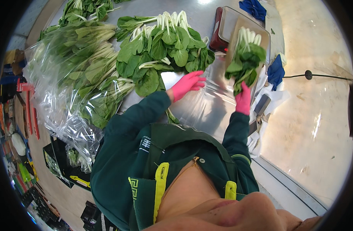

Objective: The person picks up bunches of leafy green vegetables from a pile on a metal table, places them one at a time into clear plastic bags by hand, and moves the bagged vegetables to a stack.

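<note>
My right hand (243, 99), in a pink glove, grips the leafy end of a bunch of bok choy (247, 56). The bunch's white stems point away from me, over a brown tray (230, 55) on a red scale (218, 39) with a metal pan (237, 14). My left hand (189, 85), also in a pink glove, holds nothing, its fingers extended over the metal table. It is nearest to a large pile of bok choy (159, 46). Clear plastic film (205, 106) appears to lie on the table between my hands.
A big clear plastic bag (69, 95) filled with leafy greens lies on the left. More greens (84, 11) sit at the far left. Blue cloths (253, 8) and a dark box-shaped object (262, 104) lie on the right. Black crates (64, 161) stand on the floor.
</note>
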Action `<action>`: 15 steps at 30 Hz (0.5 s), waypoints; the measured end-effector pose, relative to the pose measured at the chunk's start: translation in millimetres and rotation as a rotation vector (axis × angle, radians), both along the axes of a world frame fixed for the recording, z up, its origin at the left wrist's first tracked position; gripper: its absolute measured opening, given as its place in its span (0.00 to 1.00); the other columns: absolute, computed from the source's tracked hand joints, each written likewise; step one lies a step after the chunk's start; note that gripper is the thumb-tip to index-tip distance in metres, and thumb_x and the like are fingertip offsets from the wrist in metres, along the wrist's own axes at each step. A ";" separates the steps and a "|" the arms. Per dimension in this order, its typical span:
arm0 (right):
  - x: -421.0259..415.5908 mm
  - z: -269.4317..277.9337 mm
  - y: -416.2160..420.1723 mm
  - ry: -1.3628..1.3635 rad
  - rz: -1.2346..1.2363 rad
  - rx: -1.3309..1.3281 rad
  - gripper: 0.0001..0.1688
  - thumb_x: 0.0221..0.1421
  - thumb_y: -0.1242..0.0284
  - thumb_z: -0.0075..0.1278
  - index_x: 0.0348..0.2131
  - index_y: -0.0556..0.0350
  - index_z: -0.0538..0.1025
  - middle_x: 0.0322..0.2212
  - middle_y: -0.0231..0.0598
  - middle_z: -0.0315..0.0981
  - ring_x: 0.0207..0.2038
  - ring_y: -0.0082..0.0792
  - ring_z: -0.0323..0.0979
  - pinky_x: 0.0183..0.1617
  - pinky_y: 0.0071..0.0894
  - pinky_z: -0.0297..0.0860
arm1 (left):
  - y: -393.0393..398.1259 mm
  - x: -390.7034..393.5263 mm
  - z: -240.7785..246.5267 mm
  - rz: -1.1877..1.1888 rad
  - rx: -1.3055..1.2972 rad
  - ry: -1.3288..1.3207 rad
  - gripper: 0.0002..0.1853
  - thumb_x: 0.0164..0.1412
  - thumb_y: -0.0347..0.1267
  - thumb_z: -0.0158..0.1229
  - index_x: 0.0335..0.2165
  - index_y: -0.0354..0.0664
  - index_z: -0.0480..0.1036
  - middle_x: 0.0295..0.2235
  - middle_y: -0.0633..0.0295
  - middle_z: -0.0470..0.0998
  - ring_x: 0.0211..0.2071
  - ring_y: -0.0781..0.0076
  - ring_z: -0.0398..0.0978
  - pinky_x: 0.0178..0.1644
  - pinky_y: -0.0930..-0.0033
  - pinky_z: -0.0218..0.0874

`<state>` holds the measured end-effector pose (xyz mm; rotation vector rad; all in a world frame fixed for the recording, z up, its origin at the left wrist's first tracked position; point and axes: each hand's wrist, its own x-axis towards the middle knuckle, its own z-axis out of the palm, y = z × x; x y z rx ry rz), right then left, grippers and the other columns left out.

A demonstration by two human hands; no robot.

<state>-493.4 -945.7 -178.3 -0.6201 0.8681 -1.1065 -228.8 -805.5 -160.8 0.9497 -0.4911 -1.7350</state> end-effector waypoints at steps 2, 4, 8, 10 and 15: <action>-7.1 4.6 53.8 -0.020 0.025 0.049 0.26 0.55 0.78 0.48 0.53 0.56 0.62 0.44 0.39 0.70 0.40 0.36 0.73 0.38 0.31 0.73 | -28.8 -13.7 -3.1 0.016 -0.011 0.241 0.26 0.66 0.42 0.38 0.57 0.41 0.56 0.52 0.56 0.66 0.50 0.65 0.67 0.54 0.64 0.58; -8.6 26.1 100.5 0.032 0.146 0.085 0.30 0.54 0.79 0.48 0.56 0.55 0.59 0.49 0.39 0.65 0.48 0.37 0.68 0.48 0.34 0.68 | -45.8 -26.0 -7.2 0.025 0.027 0.579 0.31 0.64 0.50 0.40 0.58 0.42 0.53 0.53 0.57 0.65 0.53 0.62 0.64 0.56 0.62 0.55; -21.6 47.7 128.8 -0.028 0.405 0.090 0.43 0.57 0.49 0.42 0.61 0.57 0.50 0.56 0.41 0.57 0.59 0.38 0.55 0.61 0.38 0.53 | -41.4 -36.3 -5.7 -0.038 0.118 0.642 0.38 0.55 0.62 0.44 0.54 0.46 0.63 0.49 0.58 0.70 0.51 0.64 0.65 0.56 0.62 0.55; -13.8 64.6 117.0 -0.194 0.509 0.001 0.47 0.57 0.43 0.35 0.61 0.57 0.48 0.56 0.42 0.57 0.58 0.39 0.56 0.61 0.37 0.53 | -31.9 -44.0 -21.7 -0.161 0.062 0.839 0.37 0.54 0.62 0.45 0.50 0.46 0.67 0.46 0.58 0.72 0.48 0.63 0.68 0.54 0.62 0.57; 22.1 36.6 85.7 0.243 0.505 0.123 0.41 0.60 0.48 0.37 0.62 0.54 0.49 0.57 0.38 0.55 0.57 0.33 0.56 0.60 0.33 0.53 | 1.1 -56.6 -1.3 -0.024 -0.206 0.046 0.42 0.53 0.54 0.56 0.57 0.41 0.54 0.53 0.54 0.64 0.53 0.65 0.63 0.56 0.65 0.56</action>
